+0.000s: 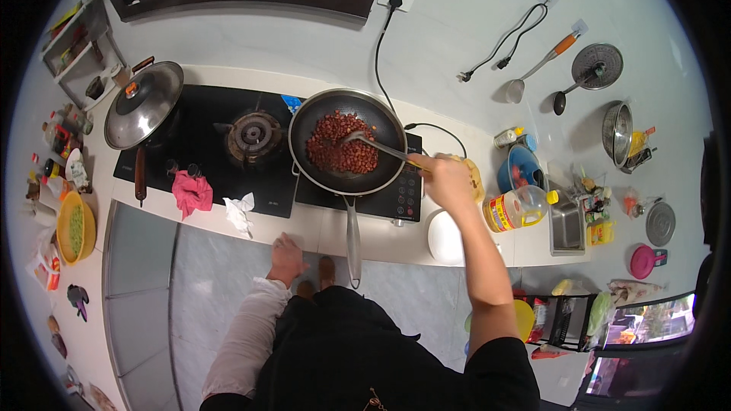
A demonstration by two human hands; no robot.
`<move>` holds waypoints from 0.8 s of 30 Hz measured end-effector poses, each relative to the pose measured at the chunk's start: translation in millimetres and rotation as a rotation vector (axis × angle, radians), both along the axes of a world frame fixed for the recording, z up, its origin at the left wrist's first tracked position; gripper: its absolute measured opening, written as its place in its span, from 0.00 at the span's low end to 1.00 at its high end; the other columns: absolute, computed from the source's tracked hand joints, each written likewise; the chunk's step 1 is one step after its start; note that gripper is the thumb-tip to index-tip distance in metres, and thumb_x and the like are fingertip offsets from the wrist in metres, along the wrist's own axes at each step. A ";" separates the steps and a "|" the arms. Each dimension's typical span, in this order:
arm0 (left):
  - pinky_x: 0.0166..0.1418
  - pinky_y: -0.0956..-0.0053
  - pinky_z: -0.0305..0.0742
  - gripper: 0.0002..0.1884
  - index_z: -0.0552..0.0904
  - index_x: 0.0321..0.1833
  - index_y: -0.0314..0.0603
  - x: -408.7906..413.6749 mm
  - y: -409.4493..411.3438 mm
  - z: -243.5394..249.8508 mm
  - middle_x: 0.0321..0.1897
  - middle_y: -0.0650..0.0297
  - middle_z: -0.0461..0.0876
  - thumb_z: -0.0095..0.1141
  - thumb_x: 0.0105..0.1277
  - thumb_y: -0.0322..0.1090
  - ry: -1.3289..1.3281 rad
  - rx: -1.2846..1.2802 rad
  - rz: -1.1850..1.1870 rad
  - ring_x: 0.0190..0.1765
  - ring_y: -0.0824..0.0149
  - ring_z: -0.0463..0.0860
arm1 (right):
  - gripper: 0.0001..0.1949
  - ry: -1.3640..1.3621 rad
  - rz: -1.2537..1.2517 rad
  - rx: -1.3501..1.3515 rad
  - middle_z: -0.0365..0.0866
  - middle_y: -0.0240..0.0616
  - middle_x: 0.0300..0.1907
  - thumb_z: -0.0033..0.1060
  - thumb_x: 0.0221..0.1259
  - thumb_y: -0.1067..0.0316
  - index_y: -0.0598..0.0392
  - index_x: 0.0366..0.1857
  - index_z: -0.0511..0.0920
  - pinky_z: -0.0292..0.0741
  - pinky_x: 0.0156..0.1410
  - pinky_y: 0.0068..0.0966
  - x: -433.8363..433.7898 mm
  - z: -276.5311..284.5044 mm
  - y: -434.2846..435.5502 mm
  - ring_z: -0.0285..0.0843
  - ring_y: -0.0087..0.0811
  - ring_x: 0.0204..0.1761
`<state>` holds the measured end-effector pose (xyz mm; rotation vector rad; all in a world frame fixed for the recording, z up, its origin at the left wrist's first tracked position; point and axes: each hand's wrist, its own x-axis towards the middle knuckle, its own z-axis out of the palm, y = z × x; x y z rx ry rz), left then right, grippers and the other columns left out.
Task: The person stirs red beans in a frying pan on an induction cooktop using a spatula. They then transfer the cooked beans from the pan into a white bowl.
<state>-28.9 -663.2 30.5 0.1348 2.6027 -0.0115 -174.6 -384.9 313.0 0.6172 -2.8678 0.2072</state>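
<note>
My right hand [448, 180] grips the handle end of a metal cooking spatula [384, 149]. Its head rests among red-skinned peanuts [341, 155], which lie in a loose heap on the bottom of a dark frying pan [308, 108]. The pan sits on a black induction cooker [406, 194], its metal handle [353, 240] pointing towards me past the counter's front edge. My left hand [287, 257] is empty at that edge, left of the pan handle, with thumb and fingers apart. A crumpled white tissue [240, 211] lies just beyond it.
Left of the pan is a gas hob [217, 108] with a lidded wok [145, 105] and a pink cloth [192, 193]. To the right stand a white dish [445, 240], an oil bottle [514, 208], a blue basin [511, 165] and a sink [565, 234]. A power cord [377, 63] runs down behind the pan.
</note>
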 end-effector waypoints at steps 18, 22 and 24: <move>0.72 0.61 0.57 0.49 0.63 0.69 0.26 -2.1 -2.6 9.7 0.71 0.39 0.55 0.60 0.56 0.62 -0.086 0.001 0.009 0.70 0.44 0.63 | 0.21 0.048 -0.027 0.165 0.77 0.42 0.25 0.59 0.40 0.77 0.40 0.42 0.86 0.75 0.34 0.36 34.4 18.3 28.4 0.79 0.42 0.31; 0.72 0.62 0.58 0.49 0.62 0.69 0.27 -0.8 -0.7 6.1 0.71 0.40 0.55 0.59 0.56 0.63 -0.063 -0.010 -0.002 0.70 0.44 0.63 | 0.23 0.146 -0.002 0.203 0.76 0.41 0.25 0.59 0.40 0.78 0.40 0.44 0.85 0.75 0.34 0.36 23.3 -10.7 36.5 0.78 0.42 0.31; 0.72 0.62 0.59 0.49 0.62 0.69 0.27 -0.7 -0.4 0.8 0.71 0.40 0.56 0.59 0.55 0.63 -0.047 -0.003 0.007 0.69 0.44 0.63 | 0.24 0.237 0.012 0.195 0.75 0.40 0.25 0.59 0.40 0.78 0.40 0.46 0.84 0.76 0.34 0.36 7.3 -29.0 28.1 0.78 0.42 0.31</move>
